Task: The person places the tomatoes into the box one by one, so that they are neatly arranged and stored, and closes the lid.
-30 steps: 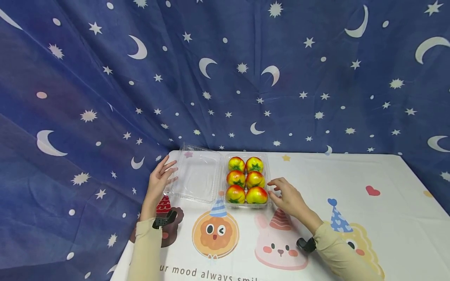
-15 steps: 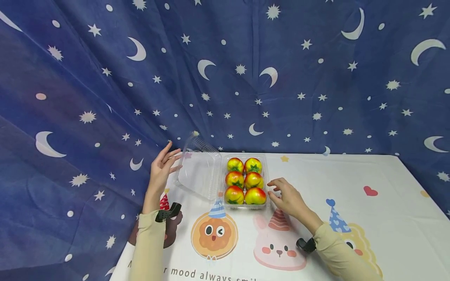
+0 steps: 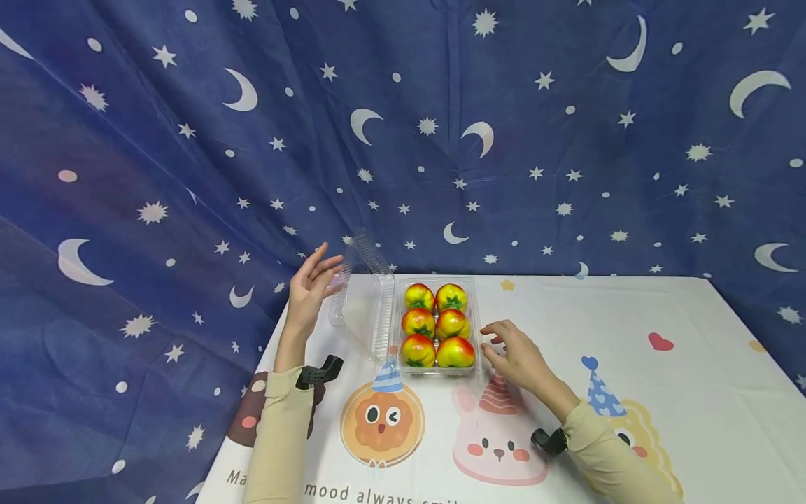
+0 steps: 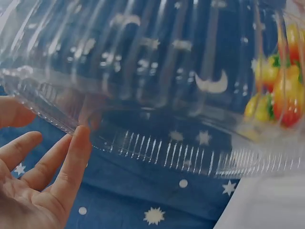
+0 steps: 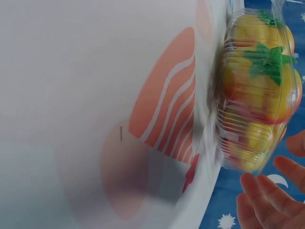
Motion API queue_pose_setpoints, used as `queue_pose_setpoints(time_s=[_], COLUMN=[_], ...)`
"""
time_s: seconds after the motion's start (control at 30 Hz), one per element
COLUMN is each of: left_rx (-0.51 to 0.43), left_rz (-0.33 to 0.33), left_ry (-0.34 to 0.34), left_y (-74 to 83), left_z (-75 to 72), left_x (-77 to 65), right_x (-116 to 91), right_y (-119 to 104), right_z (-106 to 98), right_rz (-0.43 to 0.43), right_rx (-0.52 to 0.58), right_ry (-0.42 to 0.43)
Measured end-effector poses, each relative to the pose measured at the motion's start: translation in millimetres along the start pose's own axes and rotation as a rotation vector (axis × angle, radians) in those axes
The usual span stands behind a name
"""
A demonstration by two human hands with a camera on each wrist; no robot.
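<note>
A clear plastic clamshell box [image 3: 439,371] stands on the table, holding several yellow-and-red fruits [image 3: 418,323] with green leaves, in two columns. Its hinged lid [image 3: 383,323] tilts up on the left side, partly raised. My left hand [image 3: 307,297] is at the lid's outer left edge. In the left wrist view its fingers [image 4: 76,152] are mostly straight and touch the rim of the lid [image 4: 157,71]. Beside the box's right wall, my right hand [image 3: 521,358] has loosely bent fingers. In the right wrist view those fingers [image 5: 274,195] are close to the box's end; contact is unclear.
A white tablecloth [image 3: 604,318] with printed cartoon figures covers the table. Behind and to the left hangs a blue curtain [image 3: 403,140] with moons and stars. The raised lid is near the curtain at the table's back left.
The lid has swung up from nearly flat to a steeper tilt. My left hand has moved up and right along with it. The right hand has stayed about where it was.
</note>
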State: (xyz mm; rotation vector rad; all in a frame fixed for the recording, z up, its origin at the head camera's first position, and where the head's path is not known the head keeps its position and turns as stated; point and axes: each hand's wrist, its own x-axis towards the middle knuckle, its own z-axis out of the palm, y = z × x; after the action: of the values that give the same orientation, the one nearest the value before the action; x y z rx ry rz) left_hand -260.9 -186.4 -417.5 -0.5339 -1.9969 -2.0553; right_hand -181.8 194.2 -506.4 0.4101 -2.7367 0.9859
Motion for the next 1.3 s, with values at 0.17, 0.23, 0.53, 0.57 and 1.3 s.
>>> queue_pose_setpoints(time_s=[0.17, 0.23, 0.53, 0.57, 1.3], left_rx=[-0.005, -0.005, -0.008, -0.012, 0.103], left_rz=[-0.002, -0.008, 0.021, 0.022, 0.064], left_ry=[-0.017, -0.02, -0.076, -0.081, -0.185], left_y=[0.0, -1.3, -1.5, -1.2, -1.6], left_z=[10.2, 13.5, 32.2, 34.3, 77.6], left_x=[-1.1, -2.4, 0.3, 1.2, 6.4], right_x=[-2.2, -3.6, -3.6, -3.2, -3.5], right_y=[-0.9, -1.4, -3.2, -3.5, -2.9], right_z=[-0.3, -0.6, -5.9, -6.6, -15.2], right_rz=[0.007, 0.008, -0.017, -0.014, 0.002], right_rx=[0.021, 0.028, 0.034, 0.032, 0.049], right_ry=[-0.005, -0.013, 0.006, 0.002, 0.017])
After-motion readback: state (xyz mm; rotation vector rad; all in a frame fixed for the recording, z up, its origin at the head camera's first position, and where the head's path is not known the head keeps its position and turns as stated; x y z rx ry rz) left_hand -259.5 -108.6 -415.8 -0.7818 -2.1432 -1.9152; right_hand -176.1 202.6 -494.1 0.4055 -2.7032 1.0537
